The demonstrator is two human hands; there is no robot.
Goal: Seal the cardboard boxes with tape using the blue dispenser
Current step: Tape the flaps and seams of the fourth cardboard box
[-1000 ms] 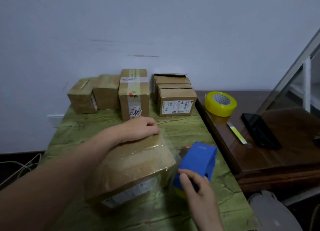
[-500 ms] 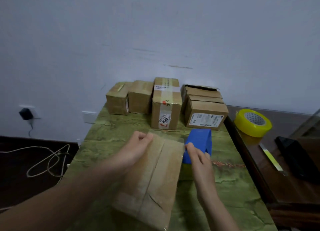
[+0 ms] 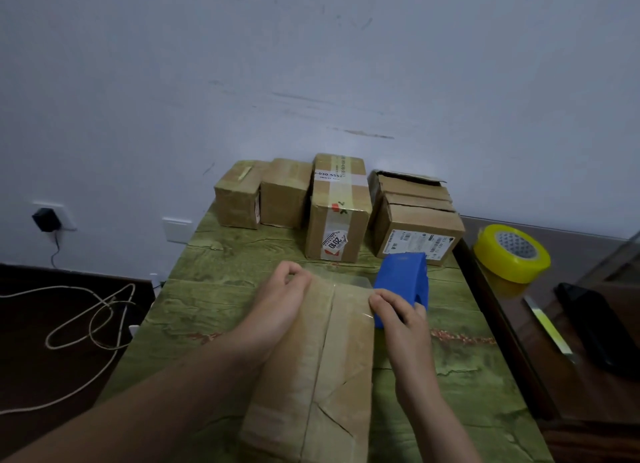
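Note:
A long cardboard box (image 3: 325, 369) lies lengthwise on the green table (image 3: 450, 376), its centre seam facing up. My left hand (image 3: 277, 306) presses on the box's far left corner, fingers curled over the edge. My right hand (image 3: 398, 317) grips the blue dispenser (image 3: 403, 282) against the box's far right corner. A strip of clear tape (image 3: 346, 280) stretches from the dispenser across the box's far end towards my left fingers.
Several cardboard boxes (image 3: 337, 209) stand in a row at the table's far edge by the wall; the rightmost (image 3: 415, 220) has loose flaps. A yellow tape roll (image 3: 510, 253), a box cutter (image 3: 547, 324) and a black phone (image 3: 595, 327) lie on the brown desk to the right. Cables trail on the floor left.
The box has been turned from a tilted position to lying flat lengthwise. The dispenser moved from the near right side up to the far right corner, pulling tape across the far end.

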